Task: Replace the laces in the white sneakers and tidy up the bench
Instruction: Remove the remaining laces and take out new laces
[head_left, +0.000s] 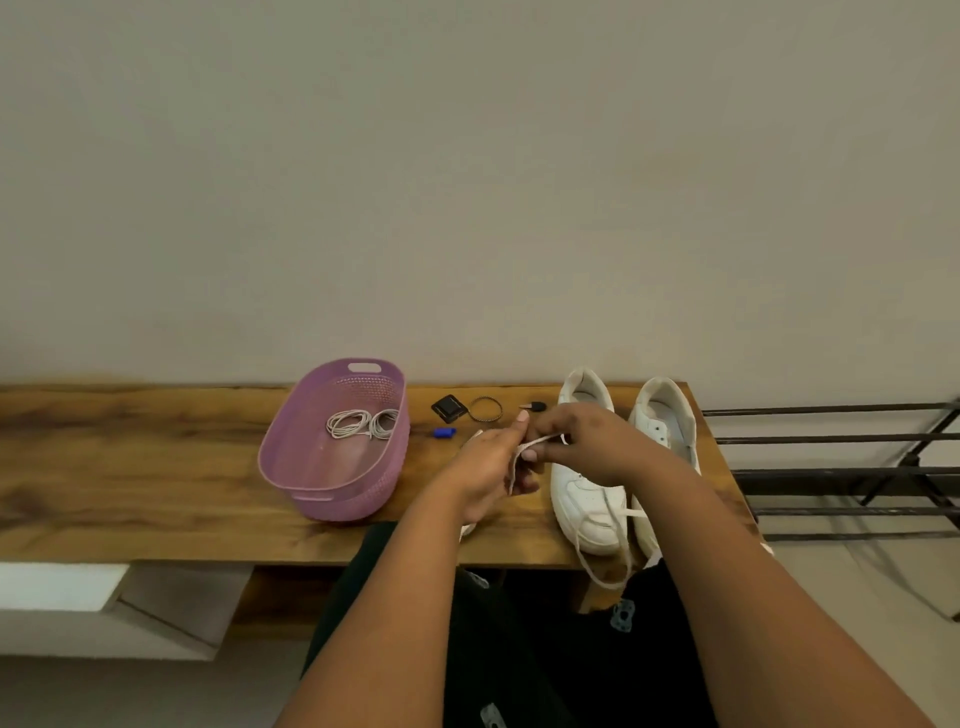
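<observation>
Two white sneakers stand side by side at the right end of the wooden bench (130, 467), the left sneaker (587, 493) and the right sneaker (662, 415). A loose white lace (602, 566) trails from the left sneaker's toe over the bench's front edge. Just left of that sneaker, my left hand (488, 473) and my right hand (576, 441) both pinch another white lace (537, 442) stretched between them. Its lower part hangs behind my left hand.
A purple plastic basket (291, 467) left of my hands holds two coiled white laces (361, 423). Behind my hands lie a black square item (448, 408), a dark ring (487, 408), a small blue piece (443, 432) and a small black piece (535, 406). A metal rack (841, 473) stands at right.
</observation>
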